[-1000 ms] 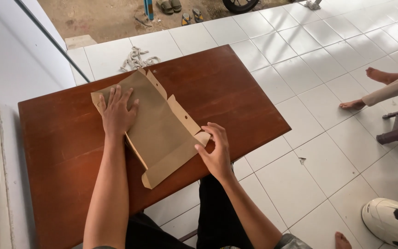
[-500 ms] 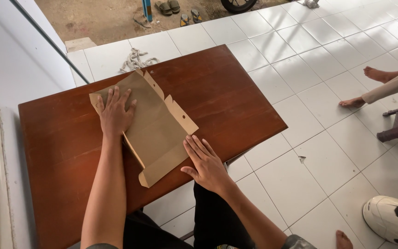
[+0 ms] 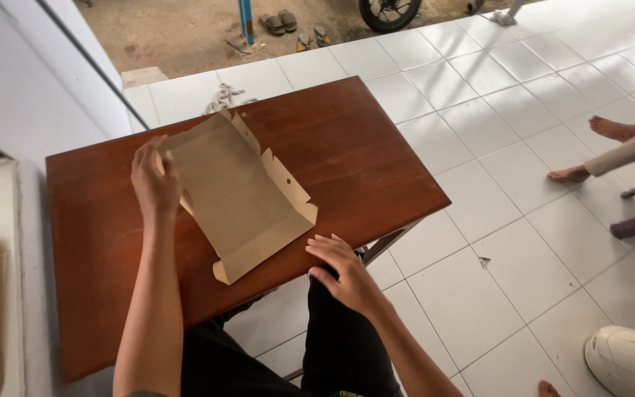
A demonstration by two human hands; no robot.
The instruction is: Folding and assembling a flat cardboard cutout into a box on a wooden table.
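While the left hand (image 3: 154, 180) grips the far left edge of a flat brown cardboard box blank (image 3: 238, 192), its fingers curl over that edge and its thumb lies against the sheet, so it is closed on the card rather than spread. The blank lies unfolded on the reddish-brown wooden worktop (image 3: 361, 147), set at a slant, with its long side running from the far left toward the near right. Narrow flaps stand slightly raised along its right side, one with a small hole, and a short tab sticks out at the near corner, just beside the worktop's near edge.

The right hand (image 3: 343, 268) is off the card. It rests palm down at the near edge of the worktop, fingers spread and loosely bent, holding nothing, with its fingertips near the blank's near right corner but apart from it.

Below the worktop, the person's dark trousers (image 3: 332, 353) show against a white tiled floor (image 3: 523, 242). To the right, another person's bare feet (image 3: 589, 151) stand on the tiles, and a white helmet (image 3: 630, 360) lies at the lower right. Sandals (image 3: 288, 22) and a wheel (image 3: 389, 11) sit on the bare ground beyond the tiles.
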